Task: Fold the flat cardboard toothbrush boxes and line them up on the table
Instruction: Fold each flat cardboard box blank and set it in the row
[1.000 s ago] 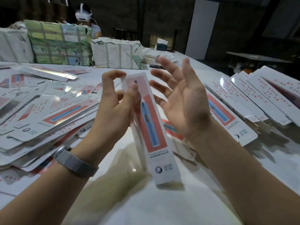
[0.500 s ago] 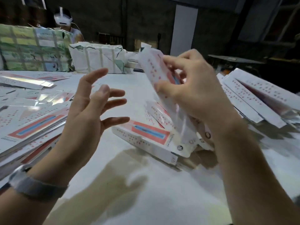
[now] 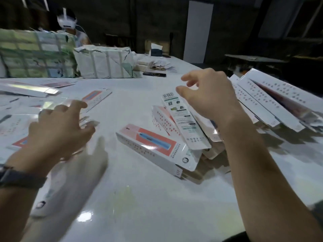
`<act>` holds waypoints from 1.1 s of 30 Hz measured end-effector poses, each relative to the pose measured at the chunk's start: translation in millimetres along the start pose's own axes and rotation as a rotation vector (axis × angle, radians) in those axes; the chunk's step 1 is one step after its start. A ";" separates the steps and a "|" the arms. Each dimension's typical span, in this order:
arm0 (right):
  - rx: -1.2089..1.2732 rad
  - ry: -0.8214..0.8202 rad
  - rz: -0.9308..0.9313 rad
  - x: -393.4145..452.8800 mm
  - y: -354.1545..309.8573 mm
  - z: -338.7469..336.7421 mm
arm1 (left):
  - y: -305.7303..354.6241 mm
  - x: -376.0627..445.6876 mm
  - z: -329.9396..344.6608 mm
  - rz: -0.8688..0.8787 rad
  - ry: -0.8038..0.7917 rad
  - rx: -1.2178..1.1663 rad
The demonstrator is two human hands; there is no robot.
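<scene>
White table, folded boxes piled, both hands spread loose above, left, right, holding nothing

Both forearms reach forward. The left hand, a band on its wrist, spreads loosely curled fingers; the right hand hovers, fingers relaxed.

Both hands empty, fingers loose: left hand over flat boxes at table left edge, right hand above folded boxes, more lined up at right edge.
</scene>
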State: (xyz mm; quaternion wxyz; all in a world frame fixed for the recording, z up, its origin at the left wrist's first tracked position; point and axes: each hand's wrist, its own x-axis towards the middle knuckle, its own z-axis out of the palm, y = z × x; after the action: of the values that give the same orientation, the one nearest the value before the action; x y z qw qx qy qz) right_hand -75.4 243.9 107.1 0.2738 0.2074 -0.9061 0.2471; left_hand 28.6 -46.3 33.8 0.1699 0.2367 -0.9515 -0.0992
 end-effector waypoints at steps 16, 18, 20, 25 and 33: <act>0.612 -0.397 -0.327 -65.3 -78.9 60.1 | -3.3 -9.2 -5.3 0.037 0.096 0.092; 0.644 -0.405 -0.287 -65.9 -80.4 62.2 | 1.9 -9.6 -9.7 0.029 0.188 0.070; 0.725 -0.403 -0.224 -65.2 -82.3 62.6 | 5.7 -9.7 -18.1 0.019 0.320 -0.038; 0.982 -0.350 -0.093 -61.6 -84.1 59.5 | 24.6 -19.6 -44.4 0.108 0.539 -0.753; 1.199 -0.224 0.035 -56.0 -80.2 51.7 | 69.5 -44.8 -36.1 -0.039 -0.203 -1.701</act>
State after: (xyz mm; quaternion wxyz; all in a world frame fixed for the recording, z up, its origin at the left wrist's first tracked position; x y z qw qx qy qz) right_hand -12.0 164.8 62.8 0.0081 0.3352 -0.6359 0.6952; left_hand 50.2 31.9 73.4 0.2019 0.0349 -0.5601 -0.8027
